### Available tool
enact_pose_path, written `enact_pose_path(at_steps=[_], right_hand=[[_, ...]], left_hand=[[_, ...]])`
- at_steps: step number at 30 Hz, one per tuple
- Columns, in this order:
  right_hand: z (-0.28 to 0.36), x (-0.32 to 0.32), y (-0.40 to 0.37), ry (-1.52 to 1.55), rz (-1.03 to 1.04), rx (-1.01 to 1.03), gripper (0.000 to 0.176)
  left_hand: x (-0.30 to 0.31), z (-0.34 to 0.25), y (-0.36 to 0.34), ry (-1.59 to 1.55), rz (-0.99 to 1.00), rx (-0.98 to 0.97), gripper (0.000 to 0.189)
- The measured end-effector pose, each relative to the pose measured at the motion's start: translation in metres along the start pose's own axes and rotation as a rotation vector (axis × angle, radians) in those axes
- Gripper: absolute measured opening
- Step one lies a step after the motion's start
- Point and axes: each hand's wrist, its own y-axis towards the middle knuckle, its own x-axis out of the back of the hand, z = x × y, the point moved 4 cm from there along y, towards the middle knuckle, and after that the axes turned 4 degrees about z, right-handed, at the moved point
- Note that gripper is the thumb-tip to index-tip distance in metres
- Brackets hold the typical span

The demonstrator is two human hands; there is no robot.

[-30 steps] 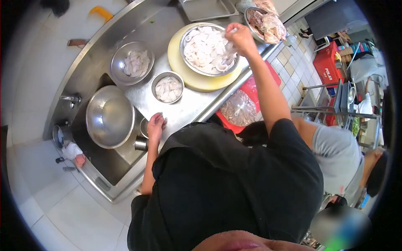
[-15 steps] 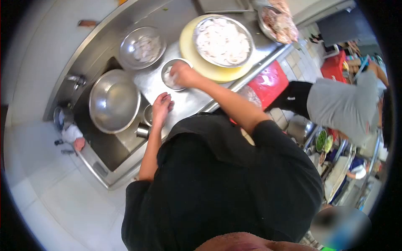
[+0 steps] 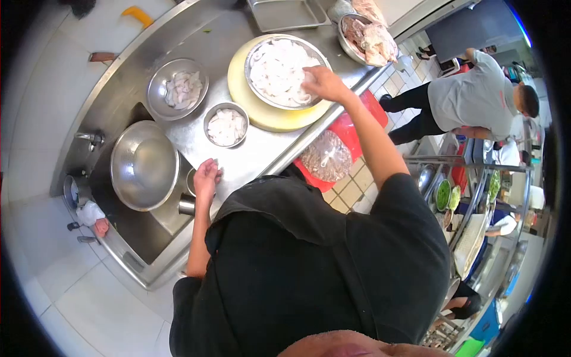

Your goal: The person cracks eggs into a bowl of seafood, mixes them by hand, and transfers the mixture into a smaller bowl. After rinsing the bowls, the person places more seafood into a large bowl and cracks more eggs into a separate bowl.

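R fingers (image 3: pixel 311 74) half-curled at white pcs (image 3: pixel 276 68)

White tiles (image 3: pixel 77 297) are bordering a steel counter (image 3: pixel 253 156).
Beige floor tiles (image 3: pixel 364 177) are showing past its edge, a metal rack (image 3: pixel 437 159) is standing beyond, and the counter is gleaming brightly.

A shiny steel counter (image 3: pixel 238 162) runs diagonally across the upper left of the frame. Directly on it stand a yellow round board (image 3: pixel 238 89) at upper centre, a metal tray (image 3: pixel 289 14) near the top edge, a small steel bowl (image 3: pixel 231 144) holding white pieces (image 3: pixel 226 124) left of the board, and a wider bowl (image 3: pixel 155 90) farther left, also with pale pieces (image 3: pixel 183 90).
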Motion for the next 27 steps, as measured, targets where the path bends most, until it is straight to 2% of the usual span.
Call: enact_pose_path(at_steps=[1,2,4,7,10,13,16,19,22,24,27], right_hand=[[0.017,-0.005,-0.009,-0.014,-0.026,0.076,0.063],[0.037,-0.022,-0.014,-0.111,-0.145,0.087,0.066],[0.055,-0.027,-0.013,-0.155,-0.185,-0.016,0.055],[0.053,-0.029,0.000,-0.073,-0.124,-0.118,0.041],[0.035,-0.032,0.006,0.035,-0.248,-0.086,0.027],[0.016,-0.015,0.013,0.051,-0.382,0.045,0.025],[0.009,0.019,0.022,0.163,-0.516,-0.125,0.023],[0.012,0.061,0.033,0.206,-0.579,-0.130,0.023],[0.052,0.105,0.025,0.444,-0.488,-0.087,0.025],[0.065,0.108,0.027,0.717,-0.475,-0.134,0.018],[0.122,0.096,0.019,1.005,-0.290,-0.078,0.008]], left_hand=[[-0.001,-0.002,0.001,0.006,-0.010,-0.002,0.037],[-0.004,-0.004,0.002,0.020,-0.020,-0.022,0.036],[-0.010,-0.005,0.005,0.057,-0.029,-0.063,0.036],[-0.017,0.000,0.005,0.075,0.001,-0.068,0.036],[-0.019,0.000,0.005,0.139,0.000,-0.102,0.036],[-0.018,0.002,0.002,0.122,-0.021,-0.111,0.034],[-0.012,0.006,-0.001,0.120,-0.038,-0.089,0.034],[-0.006,0.014,0.001,0.086,-0.042,-0.054,0.033],[-0.005,0.018,0.001,0.074,-0.042,-0.038,0.033],[-0.004,0.018,0.003,0.084,-0.030,-0.053,0.034],[-0.002,0.020,0.005,0.086,-0.018,-0.092,0.034]])
